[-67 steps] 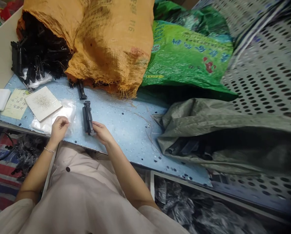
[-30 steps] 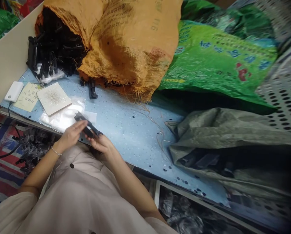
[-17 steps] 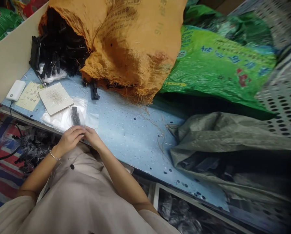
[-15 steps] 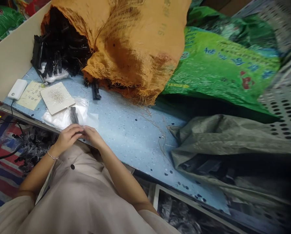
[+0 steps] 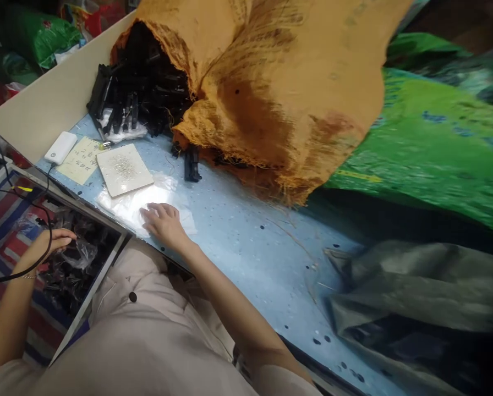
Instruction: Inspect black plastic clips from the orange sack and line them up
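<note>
My left hand (image 5: 50,247) is over the bin at my left, its fingers pinched on the edge of a clear plastic bag (image 5: 83,253) with something black in it. Below that bag lie several black parts in clear bags (image 5: 67,286). My right hand (image 5: 164,223) rests on a stack of thin clear plastic bags (image 5: 125,208) on the table, fingers bent and apart, holding nothing that I can see. Just behind the stack lies a square cream tile (image 5: 137,169) sprinkled with tiny pale bits.
An orange woven sack (image 5: 263,104) spills black plastic parts (image 5: 147,93) onto the blue table (image 5: 238,247). A green sack (image 5: 436,143) and a grey sack (image 5: 403,280) lie to the right. At the left are a white device (image 5: 60,147) with a cable and a yellow note (image 5: 79,162).
My hands were together at the table edge by a bagged dark strip. My left hand has moved left over the bin with a bag; my right hand has spread onto the bag stack. The view has shifted.
</note>
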Tool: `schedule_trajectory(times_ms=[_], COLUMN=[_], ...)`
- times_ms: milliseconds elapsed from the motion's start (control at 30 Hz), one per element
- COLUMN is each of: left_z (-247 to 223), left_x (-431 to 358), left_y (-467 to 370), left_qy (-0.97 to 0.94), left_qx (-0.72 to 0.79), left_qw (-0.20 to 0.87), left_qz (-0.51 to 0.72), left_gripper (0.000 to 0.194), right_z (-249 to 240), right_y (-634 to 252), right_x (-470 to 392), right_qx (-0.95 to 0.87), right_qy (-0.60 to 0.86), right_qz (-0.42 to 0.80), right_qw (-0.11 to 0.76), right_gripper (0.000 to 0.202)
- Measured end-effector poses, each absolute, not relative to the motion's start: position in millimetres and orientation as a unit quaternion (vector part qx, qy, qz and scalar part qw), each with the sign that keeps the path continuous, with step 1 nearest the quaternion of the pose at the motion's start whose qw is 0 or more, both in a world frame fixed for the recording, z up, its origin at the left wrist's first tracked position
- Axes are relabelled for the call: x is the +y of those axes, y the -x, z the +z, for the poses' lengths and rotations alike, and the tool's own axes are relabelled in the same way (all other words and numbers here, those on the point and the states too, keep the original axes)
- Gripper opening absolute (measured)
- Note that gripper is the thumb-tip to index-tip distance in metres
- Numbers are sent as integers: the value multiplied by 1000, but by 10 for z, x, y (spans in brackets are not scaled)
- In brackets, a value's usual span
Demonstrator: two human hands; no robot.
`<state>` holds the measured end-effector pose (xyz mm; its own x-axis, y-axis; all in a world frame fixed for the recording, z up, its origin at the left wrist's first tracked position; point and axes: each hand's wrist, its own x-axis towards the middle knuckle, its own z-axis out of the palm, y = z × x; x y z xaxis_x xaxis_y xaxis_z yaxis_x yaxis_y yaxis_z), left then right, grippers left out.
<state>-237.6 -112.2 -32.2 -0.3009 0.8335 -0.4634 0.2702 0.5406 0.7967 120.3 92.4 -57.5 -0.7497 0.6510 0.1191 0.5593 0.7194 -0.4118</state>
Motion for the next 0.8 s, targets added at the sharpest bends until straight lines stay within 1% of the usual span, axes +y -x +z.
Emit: schedule_trajectory(times_ms=[67, 167, 200, 267, 333, 400, 500, 600, 800], left_z=[-779, -1436, -1614, -1887, -2062, -2171, -2292, -2439, -2846], left_x=[-1173, -1168, -1165, -1169, -1182, -1188, -1168, -1107, -764], left_y=[2504, 2548, 2564, 2639, 2782, 2958, 3177, 3306, 3659], left_qy=[-371, -347, -338, -324, -314, -308, -305, -304, -306], left_qx=[817, 862, 868, 875, 878, 881, 886, 887, 882], left_qw=[393, 341, 339, 343, 350, 349, 339, 339, 353], left_qz=[203, 143, 134, 111, 93, 85, 83, 83, 67], left_gripper=[24, 13, 13, 20, 32, 38, 38, 39, 40], right_z=[-630, -680, -677, -642, -588, -544, -554, -660, -846], right_y=[-1094, -953, -912, -829, -724, -584, -345, -175, -137], right_x=[948, 963, 960, 949, 942, 959, 1038, 1135, 1204], right_qx=[-923, -917, -916, -915, -914, -915, -922, -926, -922], right_qy=[325, 335, 332, 318, 303, 289, 273, 277, 302], right_qz=[155, 144, 141, 136, 132, 131, 120, 87, 58], right_qw=[133, 161, 175, 209, 237, 250, 247, 241, 237], right_gripper=[45, 43, 41, 37, 35, 35, 37, 43, 50])
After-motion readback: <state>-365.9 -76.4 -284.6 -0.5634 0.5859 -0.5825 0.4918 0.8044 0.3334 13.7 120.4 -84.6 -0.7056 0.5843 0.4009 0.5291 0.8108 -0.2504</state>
